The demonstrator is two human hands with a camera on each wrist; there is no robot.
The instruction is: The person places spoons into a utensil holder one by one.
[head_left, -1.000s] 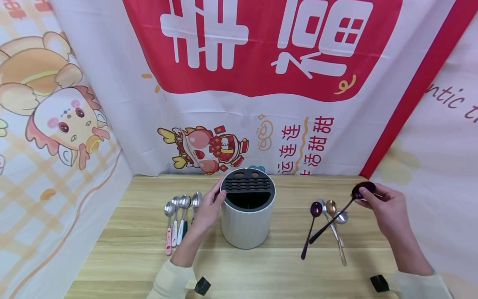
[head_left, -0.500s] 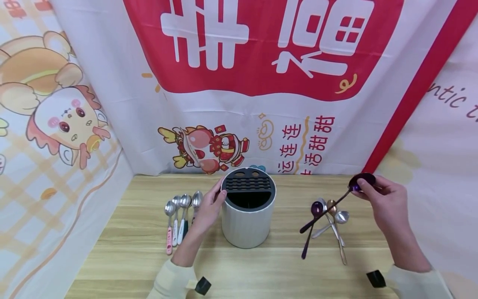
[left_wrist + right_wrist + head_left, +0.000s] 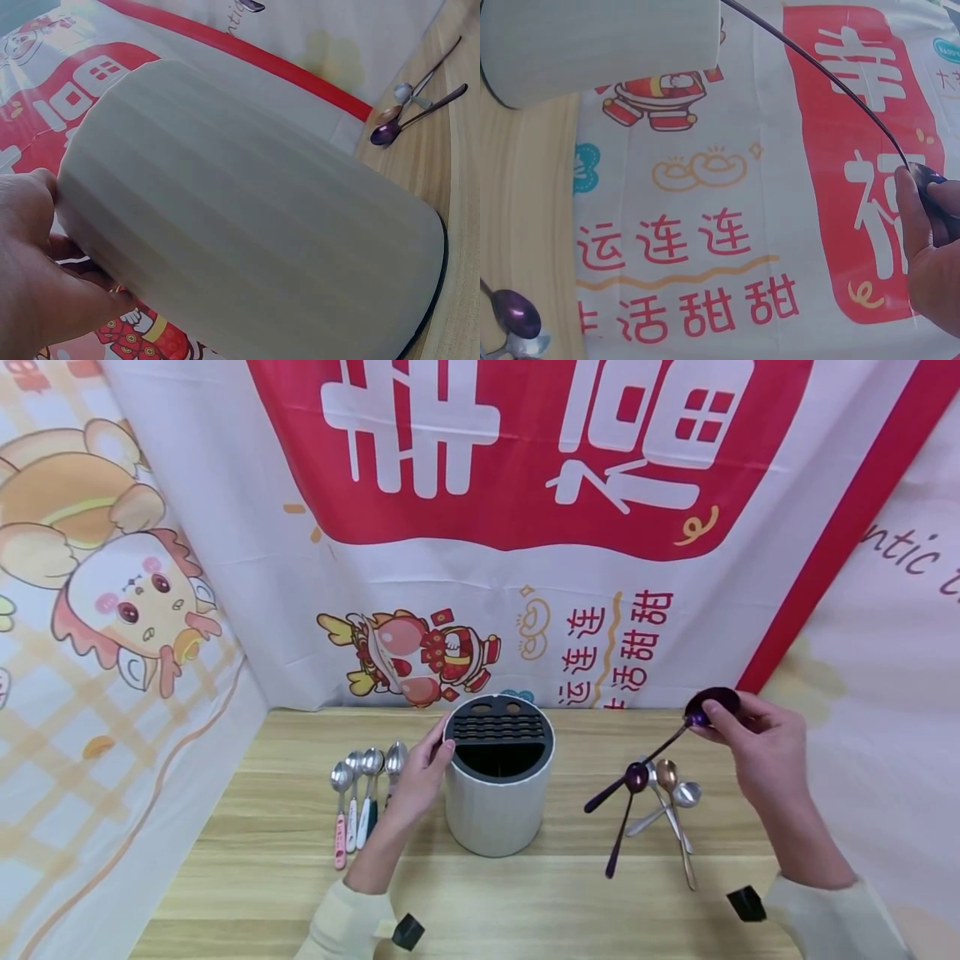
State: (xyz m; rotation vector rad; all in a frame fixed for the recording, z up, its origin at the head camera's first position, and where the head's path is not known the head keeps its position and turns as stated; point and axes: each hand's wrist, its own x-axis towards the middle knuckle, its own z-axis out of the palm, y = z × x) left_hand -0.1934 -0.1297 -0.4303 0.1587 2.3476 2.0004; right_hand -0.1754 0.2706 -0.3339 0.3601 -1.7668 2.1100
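Note:
My left hand [image 3: 420,777] grips the upper left side of a white round utensil holder [image 3: 495,822], thumb at the rim. The holder's black lid has round holes, slots and a half-round opening. In the left wrist view, the fingers [image 3: 71,289] curl along the holder wall [image 3: 240,202]. To the right, my right hand [image 3: 772,752] pinches a dark purple spoon [image 3: 697,714] by its bowl. The handle slants down to the left, toward the holder, and overlaps a smaller purple spoon [image 3: 636,778] on the table. In the right wrist view, fingertips cover part of the bowl.
A copper spoon [image 3: 666,772] and silver spoons [image 3: 686,793] lie crossed on the wooden table [image 3: 480,902] beside the small purple one. Several silver spoons [image 3: 341,778] with coloured handles lie in a row left of the holder. A printed cloth [image 3: 285,610] hangs behind.
My right hand has lifted the purple spoon up and to the left, off the other spoons and toward the holder. The left hand and the holder have stayed put.

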